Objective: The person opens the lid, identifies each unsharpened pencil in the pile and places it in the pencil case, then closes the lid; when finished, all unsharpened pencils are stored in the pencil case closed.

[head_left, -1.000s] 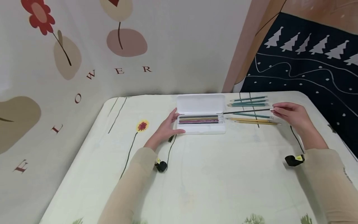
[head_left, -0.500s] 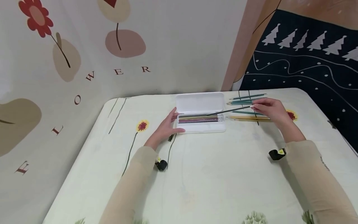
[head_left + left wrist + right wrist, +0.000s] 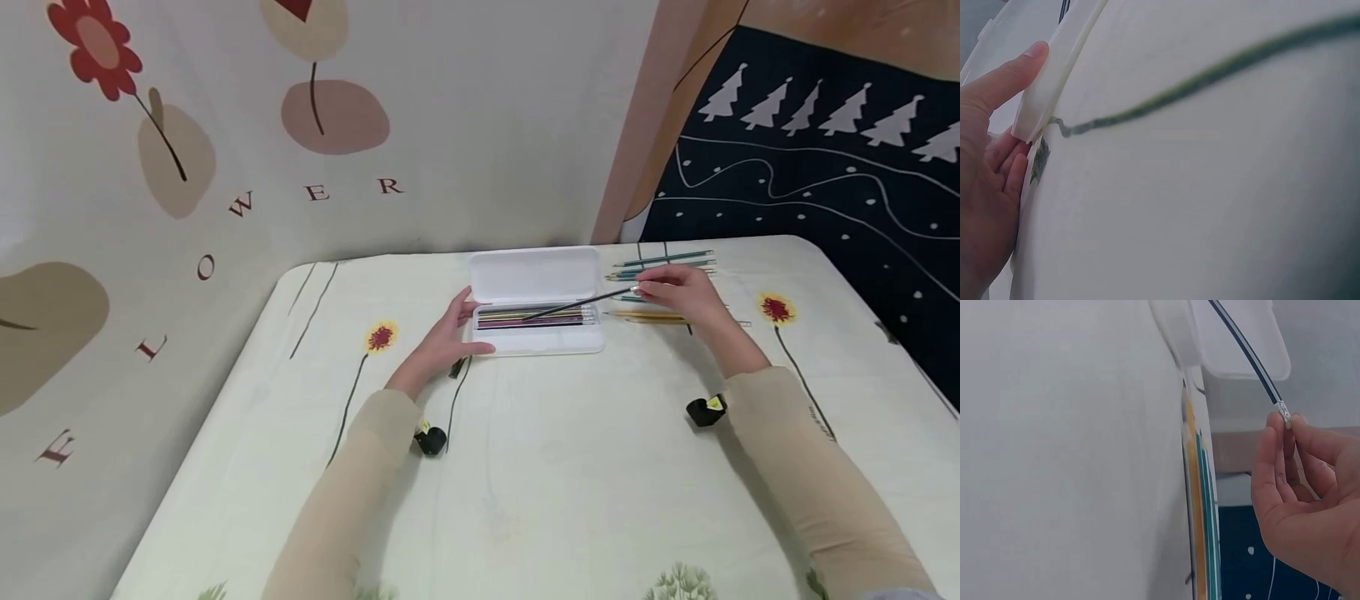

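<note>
Head view: white pencil case (image 3: 537, 302) open, at 12 o'clock on table (image 3: 525, 467). Several pencils already lie in its tray. Left hand (image 3: 447, 337) steadies case's left end, fingers relaxed against it. Right hand (image 3: 678, 292) pinches black pencil (image 3: 577, 304) by eraser end, tip angled over tray, not yet laid in. Loose pencils (image 3: 663, 287) left at 3 o'clock of case: green and yellow.

Left wrist view: thumb (image 3: 1004, 78) pressed on case edge (image 3: 1054, 75).

Right wrist view: fingertips (image 3: 1272, 434) nip metal ferrule; pencil runs toward case.
</note>
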A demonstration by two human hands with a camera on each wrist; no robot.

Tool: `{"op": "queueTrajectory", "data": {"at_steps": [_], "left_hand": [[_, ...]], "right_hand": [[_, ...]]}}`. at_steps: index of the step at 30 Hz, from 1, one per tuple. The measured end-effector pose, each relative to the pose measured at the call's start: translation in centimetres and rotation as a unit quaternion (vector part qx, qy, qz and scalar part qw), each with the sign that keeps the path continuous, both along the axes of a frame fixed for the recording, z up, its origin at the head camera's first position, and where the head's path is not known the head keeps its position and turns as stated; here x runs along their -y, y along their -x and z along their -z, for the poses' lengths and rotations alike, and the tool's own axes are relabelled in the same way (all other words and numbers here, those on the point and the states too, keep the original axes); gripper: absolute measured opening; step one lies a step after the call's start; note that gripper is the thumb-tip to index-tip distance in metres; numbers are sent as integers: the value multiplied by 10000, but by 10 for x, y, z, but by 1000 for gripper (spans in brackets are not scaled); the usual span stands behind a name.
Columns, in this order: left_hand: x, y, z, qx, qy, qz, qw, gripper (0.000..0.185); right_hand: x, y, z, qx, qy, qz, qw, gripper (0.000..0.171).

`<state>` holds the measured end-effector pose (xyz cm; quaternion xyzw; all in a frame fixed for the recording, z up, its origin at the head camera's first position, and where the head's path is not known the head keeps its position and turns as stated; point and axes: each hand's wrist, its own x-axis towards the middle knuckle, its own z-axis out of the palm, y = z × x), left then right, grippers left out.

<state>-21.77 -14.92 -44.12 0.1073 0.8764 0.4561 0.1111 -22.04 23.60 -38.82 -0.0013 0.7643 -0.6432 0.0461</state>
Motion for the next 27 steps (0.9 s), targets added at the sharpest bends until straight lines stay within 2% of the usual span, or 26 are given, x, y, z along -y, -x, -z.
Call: {"op": "queueTrajectory", "data": {"at_steps": [4,9,17,19,22,25,27], "left_hand": [[0,-2,-1,18,-90,14,10000,111],[1,-3,-2,-36,-255,62,9996,111],[0,-3,-3,-2,-450,40,9990,108],[0,-3,-3,29,-509,30,9987,107],[0,-3,-3,45,-599,76,9982,105],[-1,-4,-4,48,-657,116,9978,102],[0,-5,-5,49,-651,101,9978,100]], "right_hand": [[12,4,4,21,-109,-81,9999,28],[28,6,5,-6,-838,-379,9958,35],[43,9,12,-217,-1738,-690,9821,30],[45,9,13,-210,-1750,-647,9822,29],[47,8,11,-173,-1635,-254,9861,29],[50,6,5,-271,-1399,112,9897,36],[52,5,-1,-403,-1276,-9,9910,44]]}}
